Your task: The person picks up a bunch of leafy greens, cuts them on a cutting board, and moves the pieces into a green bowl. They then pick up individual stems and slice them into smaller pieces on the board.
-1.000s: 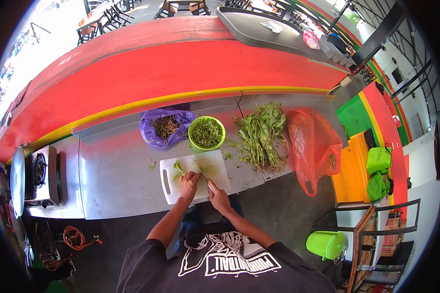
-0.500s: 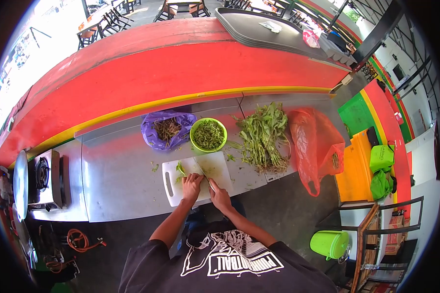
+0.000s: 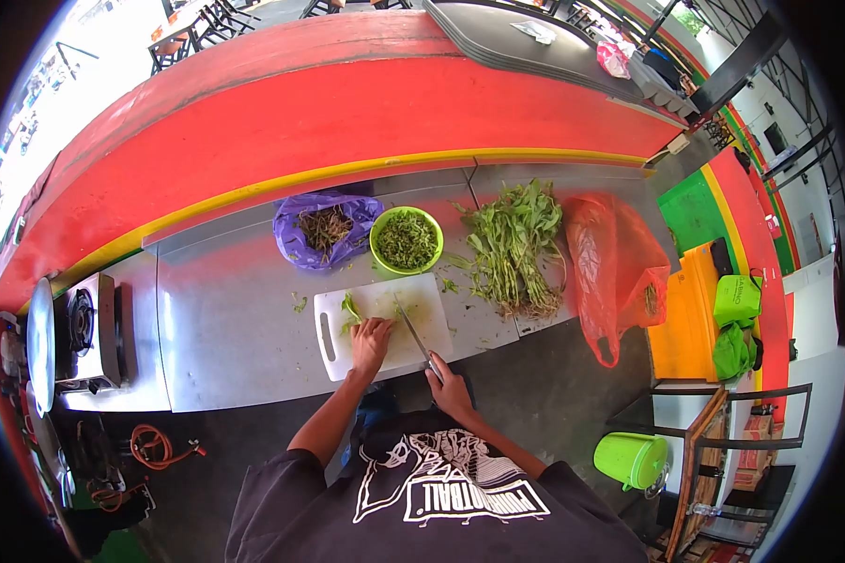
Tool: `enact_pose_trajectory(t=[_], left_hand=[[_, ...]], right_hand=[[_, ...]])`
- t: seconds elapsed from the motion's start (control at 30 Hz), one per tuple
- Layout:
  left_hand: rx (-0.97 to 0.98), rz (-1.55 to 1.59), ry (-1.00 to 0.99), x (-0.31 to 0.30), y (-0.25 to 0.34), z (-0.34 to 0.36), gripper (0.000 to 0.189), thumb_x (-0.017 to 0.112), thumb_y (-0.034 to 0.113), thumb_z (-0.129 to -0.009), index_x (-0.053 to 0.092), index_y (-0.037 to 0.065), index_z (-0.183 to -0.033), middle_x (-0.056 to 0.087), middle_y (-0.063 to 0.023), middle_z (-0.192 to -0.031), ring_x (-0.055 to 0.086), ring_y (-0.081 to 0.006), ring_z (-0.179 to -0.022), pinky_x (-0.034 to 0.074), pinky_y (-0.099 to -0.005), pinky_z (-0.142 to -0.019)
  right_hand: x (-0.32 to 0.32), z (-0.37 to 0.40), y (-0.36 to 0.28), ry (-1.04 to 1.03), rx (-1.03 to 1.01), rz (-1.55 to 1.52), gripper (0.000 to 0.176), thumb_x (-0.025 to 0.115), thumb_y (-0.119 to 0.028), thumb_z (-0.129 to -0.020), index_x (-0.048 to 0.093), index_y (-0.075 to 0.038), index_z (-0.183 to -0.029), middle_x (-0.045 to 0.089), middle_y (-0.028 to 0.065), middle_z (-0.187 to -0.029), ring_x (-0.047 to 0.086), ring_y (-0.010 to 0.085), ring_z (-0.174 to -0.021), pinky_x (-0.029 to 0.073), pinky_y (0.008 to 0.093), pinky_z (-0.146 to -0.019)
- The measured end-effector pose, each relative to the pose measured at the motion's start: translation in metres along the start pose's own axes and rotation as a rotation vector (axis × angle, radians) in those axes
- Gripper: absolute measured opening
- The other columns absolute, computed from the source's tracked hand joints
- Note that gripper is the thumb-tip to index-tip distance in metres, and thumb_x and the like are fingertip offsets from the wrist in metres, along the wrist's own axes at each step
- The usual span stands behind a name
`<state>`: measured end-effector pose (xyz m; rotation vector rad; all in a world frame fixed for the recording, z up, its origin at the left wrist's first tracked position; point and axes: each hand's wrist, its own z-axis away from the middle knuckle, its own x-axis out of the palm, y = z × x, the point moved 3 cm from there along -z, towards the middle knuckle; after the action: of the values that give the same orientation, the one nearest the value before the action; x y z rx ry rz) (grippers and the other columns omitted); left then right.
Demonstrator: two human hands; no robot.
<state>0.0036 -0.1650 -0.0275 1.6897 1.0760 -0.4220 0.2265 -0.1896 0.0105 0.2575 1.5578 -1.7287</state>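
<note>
On a white cutting board (image 3: 330, 305), my left hand (image 3: 372, 343) has its fingers bunched over some leafy greens (image 3: 349, 305), whose leaves poke out past the fingertips. My right hand (image 3: 449, 387) is wrapped round the handle of a knife (image 3: 410, 324). The blade points up and left over the board, apart from my left hand. Behind the board stands a green bowl (image 3: 376, 260) full of chopped greens (image 3: 406, 237). To its right lies a heap of uncut leafy stalks (image 3: 514, 244) with roots toward me.
A purple plastic bag (image 3: 291, 249) holding root trimmings sits left of the bowl. At the right is a red plastic bag (image 3: 596, 253). A gas stove (image 3: 89, 328) stands at the counter's left end. Stacked trays (image 3: 507, 38) rest on the red wall (image 3: 347, 122) behind.
My right hand and the knife have drawn back toward me and to the right, away from my left hand. My left hand stays on the greens. The view has shifted slightly.
</note>
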Motion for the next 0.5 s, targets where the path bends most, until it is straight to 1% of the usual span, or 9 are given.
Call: enact_pose_trajectory(t=[0.03,0.07,0.13,0.23,0.37,0.43,0.47,0.5], left_hand=[[0.017,-0.027,0.012,-0.002,0.001,0.002,0.02,0.072,0.016,-0.085,0.074,0.013,-0.105,0.068,-0.0005,-0.096,0.062,-0.0208,-0.092,0.04,-0.0393,-0.081],[0.013,-0.026,0.007,-0.002,0.001,0.002,0.02,0.072,0.016,-0.085,0.074,0.013,-0.105,0.068,-0.0005,-0.096,0.062,-0.0208,-0.092,0.04,-0.0393,-0.081],[0.058,-0.049,0.017,-0.001,0.001,0.002,0.019,0.072,0.015,-0.085,0.074,0.014,-0.103,0.067,0.0008,-0.096,0.062,-0.0198,-0.091,0.04,-0.0388,-0.08],[0.086,-0.075,0.011,0.001,0.001,0.002,0.017,0.072,0.015,-0.084,0.073,0.014,-0.101,0.066,0.0017,-0.095,0.061,-0.0186,-0.091,0.04,-0.0383,-0.08],[0.108,-0.102,0.013,0.006,-0.001,0.001,0.015,0.071,0.016,-0.085,0.073,0.014,-0.1,0.065,0.0025,-0.095,0.061,-0.0181,-0.091,0.04,-0.0382,-0.081],[0.132,-0.147,-0.006,0.006,0.0,0.001,0.017,0.068,0.016,-0.086,0.073,0.015,-0.102,0.065,0.0029,-0.099,0.06,-0.0177,-0.093,0.04,-0.0381,-0.082],[0.13,-0.148,-0.006,0.006,-0.001,0.001,0.017,0.068,0.016,-0.086,0.073,0.015,-0.102,0.065,0.0029,-0.099,0.06,-0.0177,-0.093,0.04,-0.0381,-0.082],[0.149,-0.179,-0.016,0.006,0.0,0.001,0.018,0.069,0.015,-0.085,0.073,0.016,-0.103,0.065,0.0029,-0.1,0.061,-0.0175,-0.093,0.04,-0.0389,-0.081]], right_hand=[[-0.001,0.004,0.0,-0.005,-0.022,-0.026,0.049,0.057,-0.028,-0.101,0.048,-0.015,-0.147,0.066,0.0292,-0.112,0.062,0.0477,-0.101,0.054,0.0485,-0.081],[-0.002,0.007,0.002,-0.008,-0.017,-0.027,0.049,0.057,-0.028,-0.101,0.048,-0.015,-0.147,0.066,0.0292,-0.112,0.062,0.0477,-0.101,0.054,0.0485,-0.081],[-0.005,0.013,0.001,-0.055,-0.008,-0.049,0.051,0.056,-0.028,-0.101,0.045,-0.016,-0.15,0.062,0.028,-0.125,0.06,0.0464,-0.11,0.053,0.045,-0.087],[-0.007,0.019,0.0,-0.061,-0.034,-0.06,0.051,0.055,-0.027,-0.102,0.044,-0.016,-0.15,0.062,0.0275,-0.126,0.059,0.0459,-0.113,0.053,0.0443,-0.089],[-0.008,0.021,0.0,-0.079,-0.031,-0.034,0.05,0.055,-0.027,-0.102,0.044,-0.017,-0.15,0.063,0.0266,-0.124,0.061,0.0465,-0.107,0.054,0.0446,-0.086],[-0.008,0.023,0.001,-0.089,-0.006,-0.004,0.05,0.055,-0.026,-0.102,0.045,-0.019,-0.15,0.065,0.0271,-0.117,0.064,0.0472,-0.099,0.054,0.0468,-0.08],[-0.006,0.022,0.0,-0.091,-0.006,-0.003,0.05,0.055,-0.026,-0.102,0.045,-0.019,-0.15,0.065,0.0271,-0.117,0.064,0.0472,-0.099,0.054,0.0468,-0.08],[-0.004,0.021,0.002,-0.072,-0.021,0.015,0.049,0.055,-0.026,-0.102,0.046,-0.02,-0.15,0.066,0.0275,-0.112,0.064,0.0476,-0.096,0.054,0.0483,-0.078]])
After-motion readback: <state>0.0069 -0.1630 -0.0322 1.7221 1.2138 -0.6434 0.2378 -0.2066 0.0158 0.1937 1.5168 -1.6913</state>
